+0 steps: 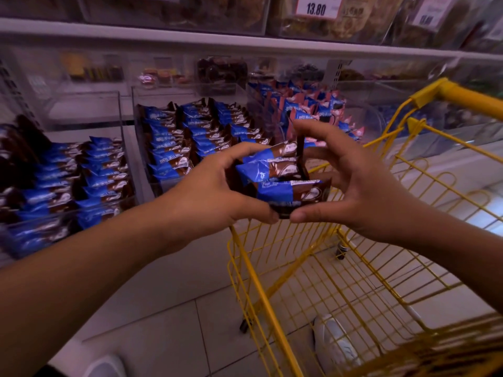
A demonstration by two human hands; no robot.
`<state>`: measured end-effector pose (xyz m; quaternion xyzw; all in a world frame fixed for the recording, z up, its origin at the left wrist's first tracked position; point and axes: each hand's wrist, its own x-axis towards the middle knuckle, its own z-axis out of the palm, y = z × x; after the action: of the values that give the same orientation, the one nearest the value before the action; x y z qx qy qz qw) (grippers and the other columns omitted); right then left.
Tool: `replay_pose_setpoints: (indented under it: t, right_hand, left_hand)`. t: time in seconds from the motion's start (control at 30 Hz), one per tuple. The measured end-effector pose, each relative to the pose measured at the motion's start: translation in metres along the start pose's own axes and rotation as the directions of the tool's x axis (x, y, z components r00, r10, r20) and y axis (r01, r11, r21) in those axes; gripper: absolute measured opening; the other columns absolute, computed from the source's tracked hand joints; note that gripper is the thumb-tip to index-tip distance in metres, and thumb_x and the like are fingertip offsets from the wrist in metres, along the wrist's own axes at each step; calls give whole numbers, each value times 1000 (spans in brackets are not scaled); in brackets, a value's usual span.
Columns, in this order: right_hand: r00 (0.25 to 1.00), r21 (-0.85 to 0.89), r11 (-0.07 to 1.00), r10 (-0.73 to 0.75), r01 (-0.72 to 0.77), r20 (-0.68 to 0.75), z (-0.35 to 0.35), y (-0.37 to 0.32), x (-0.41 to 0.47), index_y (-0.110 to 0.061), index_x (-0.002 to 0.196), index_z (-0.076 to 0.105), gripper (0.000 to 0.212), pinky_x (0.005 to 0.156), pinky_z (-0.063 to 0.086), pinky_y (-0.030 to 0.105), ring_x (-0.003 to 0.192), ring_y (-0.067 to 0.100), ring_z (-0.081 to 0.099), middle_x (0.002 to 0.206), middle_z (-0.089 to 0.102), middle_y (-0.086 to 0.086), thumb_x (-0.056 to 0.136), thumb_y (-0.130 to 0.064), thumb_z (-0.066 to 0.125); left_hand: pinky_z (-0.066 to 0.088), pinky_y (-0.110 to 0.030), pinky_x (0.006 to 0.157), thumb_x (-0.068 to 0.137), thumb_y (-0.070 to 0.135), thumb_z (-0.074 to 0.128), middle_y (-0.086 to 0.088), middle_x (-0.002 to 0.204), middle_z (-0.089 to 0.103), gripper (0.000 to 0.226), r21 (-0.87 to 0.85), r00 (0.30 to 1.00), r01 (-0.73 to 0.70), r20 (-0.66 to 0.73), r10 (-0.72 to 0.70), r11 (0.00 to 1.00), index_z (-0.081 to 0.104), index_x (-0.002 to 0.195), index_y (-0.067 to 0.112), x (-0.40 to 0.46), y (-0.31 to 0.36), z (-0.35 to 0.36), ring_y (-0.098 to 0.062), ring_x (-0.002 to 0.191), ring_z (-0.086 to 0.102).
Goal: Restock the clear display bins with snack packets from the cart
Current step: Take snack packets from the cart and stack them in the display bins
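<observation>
Item: stack of blue-and-brown foil-wrapped snack packets (pixel 277 180), centre frame, clamped endwise between left hand (pixel 206 191) and right hand (pixel 362 186), above yellow wire cart (pixel 353 268). Judged light, slippery, crushable; best pressed at ends. Beyond: clear plastic display bins (pixel 128 137), part-filled.

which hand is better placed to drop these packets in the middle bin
Left, probably. The left hand sits right beside the middle bin; the right hand is over the cart. Both hold the packets.
</observation>
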<state>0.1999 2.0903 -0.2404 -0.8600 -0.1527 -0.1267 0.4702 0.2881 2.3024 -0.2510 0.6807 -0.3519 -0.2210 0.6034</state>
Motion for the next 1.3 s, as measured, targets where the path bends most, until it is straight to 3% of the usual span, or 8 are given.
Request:
replay_pose_setpoints:
  t: [0.2, 0.37, 0.47, 0.53, 0.67, 0.93, 1.17, 1.3]
  right_hand:
    - [992, 204, 972, 99, -114, 83, 12, -3, 1, -18, 149, 35, 91, 101, 51, 34, 130, 15, 55, 142, 54, 1, 71, -25, 81]
    - [997, 153, 985, 77, -75, -5, 20, -8, -1, -21, 148, 37, 94, 93, 55, 28, 123, 12, 59, 137, 56, -2, 68, -23, 87]
    - [998, 59, 998, 31, -28, -61, 20, -13, -2, -19, 142, 43, 90, 90, 58, 35, 119, 17, 62, 128, 60, -4, 66, -22, 91]
    - [995, 14, 1000, -7, 8, -97, 22, -16, -2, -17, 136, 47, 82, 89, 58, 40, 117, 20, 62, 125, 61, -3, 65, -25, 87]
    - [991, -17, 999, -48, 46, -128, 29, -26, 8, -15, 128, 49, 73, 84, 59, 38, 108, 20, 64, 119, 58, 0, 66, -16, 87]
    - [981, -325, 926, -191, 193, 37, 79, -76, 73, -11, 127, 53, 79, 89, 54, 36, 106, 13, 63, 118, 61, 0, 63, -36, 92]
    - [952, -207, 936, -248, 283, 180, 162, -103, 157, -15, 113, 67, 51, 86, 52, 25, 88, 2, 64, 102, 73, -1, 68, -23, 89]
    - [966, 14, 999, -53, 51, 253, 203, -98, 214, -15, 106, 72, 36, 86, 56, 36, 80, 11, 66, 98, 76, 6, 73, -18, 85]
  left_hand:
    - [60, -42, 81, 40, 9, 73, -3, 120, 58, 85, -290, 987, 120, -66, -145, 950, 47, 110, 48, 2, -4, 17, -27, 105, 66]
    - [57, -36, 83, 43, 2, 60, -4, 121, 55, 86, -362, 989, 96, -67, -129, 927, 42, 114, 47, 0, 3, 24, -30, 108, 64]
    - [59, -30, 64, 42, -2, 62, -10, 121, 55, 87, -409, 986, 88, -97, -139, 908, 43, 117, 36, 0, 16, 33, -28, 98, 66]
    - [61, -35, 62, 53, 17, 79, -10, 119, 60, 77, -465, 963, 95, -181, -200, 880, 48, 123, 27, 0, 23, 36, -29, 91, 69]
    - [61, -49, 73, 94, 55, 49, -3, 102, 76, 41, -366, 901, 211, -287, -325, 907, 61, 118, 25, -5, 27, 29, -25, 84, 75]
    - [60, -42, 78, 100, 44, 47, -4, 88, 77, 39, -403, 774, 53, -562, -292, 914, 57, 123, 14, -36, 28, -36, -21, 81, 75]
    - [54, -40, 85, 85, 65, 40, 2, 85, 74, 54, 205, 745, 204, -667, -16, 957, 71, 84, 20, -109, 36, -157, -20, 85, 71]
    - [53, -45, 78, 91, 46, 48, -5, 81, 72, 40, 681, 705, 291, -627, 331, 672, 70, 90, 13, -165, 24, -230, -24, 80, 67]
